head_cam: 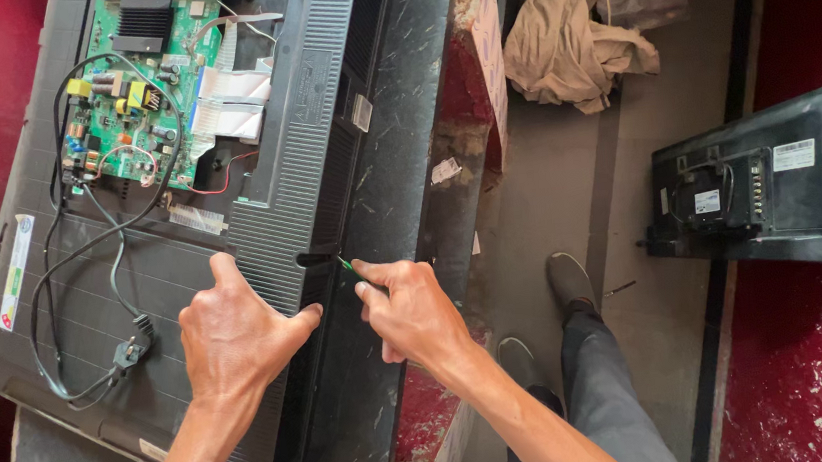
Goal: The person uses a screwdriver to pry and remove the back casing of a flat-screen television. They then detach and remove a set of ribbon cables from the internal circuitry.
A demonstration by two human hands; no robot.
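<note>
From the head camera I see my left hand (236, 343) spread flat on the ribbed back cover (307, 141) of the opened television (88, 322). My right hand (408, 307) pinches a thin green tool (345, 262); its tip is hard to make out against the cover's edge.

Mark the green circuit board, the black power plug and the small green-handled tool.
green circuit board (122, 98), head view, middle of the board.
black power plug (131, 350), head view, plug body.
small green-handled tool (345, 262), head view, green shaft beside right hand (408, 307).
</note>
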